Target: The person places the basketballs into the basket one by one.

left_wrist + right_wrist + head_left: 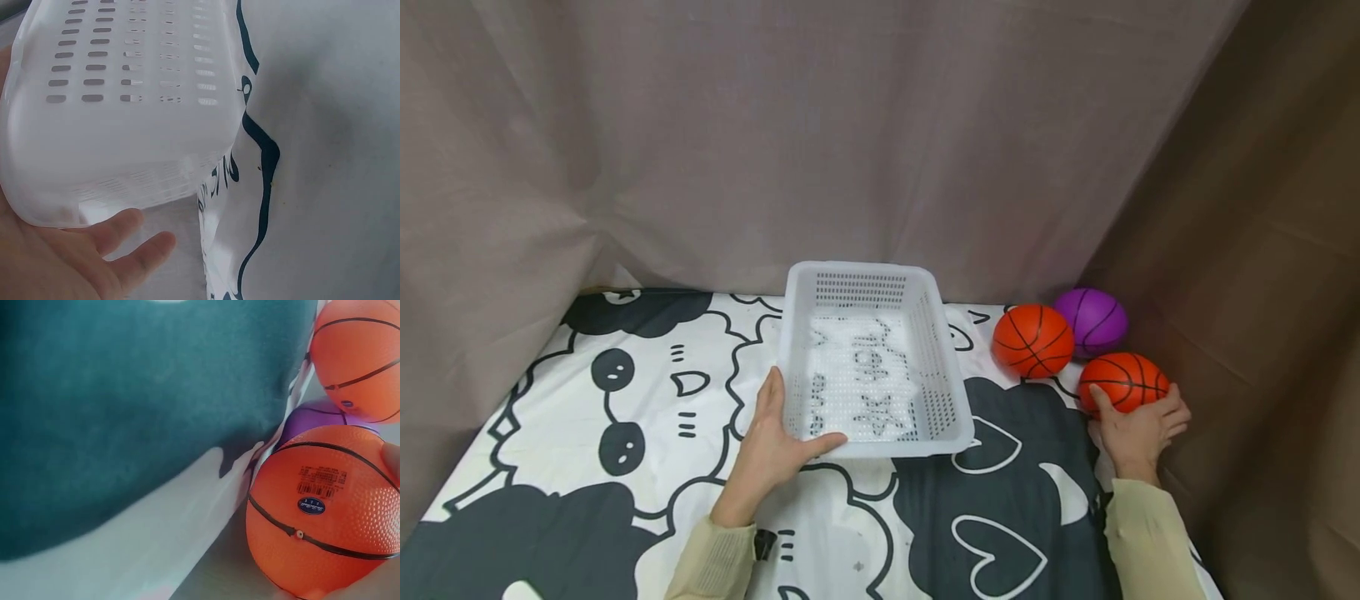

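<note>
Left hand (781, 454): half open; white basket (868, 367) gripped by near-left corner.
Right hand (1138, 432): spread; near orange ball (1122, 379) clasped.
Behind that: second orange ball (1032, 342), purple ball (1092, 321) seen.

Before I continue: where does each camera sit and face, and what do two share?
Head: on the head, looking forward and down at white basket, purple ball, far orange ball, near orange ball; left grip, right grip and sleeves show.
Left wrist: on that wrist, facing the basket's slotted side; left grip partly shows.
Right wrist: on that wrist, facing the near orange ball; right grip's edges show.
Head and right wrist share all three balls.
</note>
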Tool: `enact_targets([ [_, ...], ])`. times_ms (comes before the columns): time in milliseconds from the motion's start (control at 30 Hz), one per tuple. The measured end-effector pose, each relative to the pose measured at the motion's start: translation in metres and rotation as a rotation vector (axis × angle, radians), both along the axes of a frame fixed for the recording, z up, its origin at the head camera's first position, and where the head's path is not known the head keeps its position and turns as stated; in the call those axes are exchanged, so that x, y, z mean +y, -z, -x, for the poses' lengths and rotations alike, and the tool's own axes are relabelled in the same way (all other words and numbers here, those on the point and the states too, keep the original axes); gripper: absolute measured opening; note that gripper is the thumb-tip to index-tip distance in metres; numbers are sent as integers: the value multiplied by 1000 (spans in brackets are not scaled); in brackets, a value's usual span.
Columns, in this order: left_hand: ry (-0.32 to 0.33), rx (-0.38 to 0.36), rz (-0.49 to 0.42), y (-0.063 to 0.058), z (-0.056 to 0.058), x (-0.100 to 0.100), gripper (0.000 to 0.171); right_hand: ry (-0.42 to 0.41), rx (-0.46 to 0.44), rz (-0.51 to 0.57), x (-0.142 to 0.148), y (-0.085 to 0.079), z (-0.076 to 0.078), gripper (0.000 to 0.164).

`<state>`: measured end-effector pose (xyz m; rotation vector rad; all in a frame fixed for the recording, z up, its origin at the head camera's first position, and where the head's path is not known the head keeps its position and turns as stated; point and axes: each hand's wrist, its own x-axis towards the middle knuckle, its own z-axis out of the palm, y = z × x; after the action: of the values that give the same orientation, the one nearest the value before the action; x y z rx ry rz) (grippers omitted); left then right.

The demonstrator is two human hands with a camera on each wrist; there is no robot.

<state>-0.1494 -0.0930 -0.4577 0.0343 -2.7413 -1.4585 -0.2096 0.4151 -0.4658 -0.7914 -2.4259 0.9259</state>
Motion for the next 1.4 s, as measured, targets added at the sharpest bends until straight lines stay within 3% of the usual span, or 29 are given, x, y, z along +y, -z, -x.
enact_targets([
  [333, -1, -15, -9, 0, 0, -1, 144, 14, 81, -20, -5, -12, -7, 105],
  [800, -10, -20, 1, 1, -1, -1, 141, 3, 129, 108, -30, -41, -16, 100],
  [1400, -12, -42, -1, -1, -1, -1, 142, -26, 133, 103, -47, -46, -22, 99],
])
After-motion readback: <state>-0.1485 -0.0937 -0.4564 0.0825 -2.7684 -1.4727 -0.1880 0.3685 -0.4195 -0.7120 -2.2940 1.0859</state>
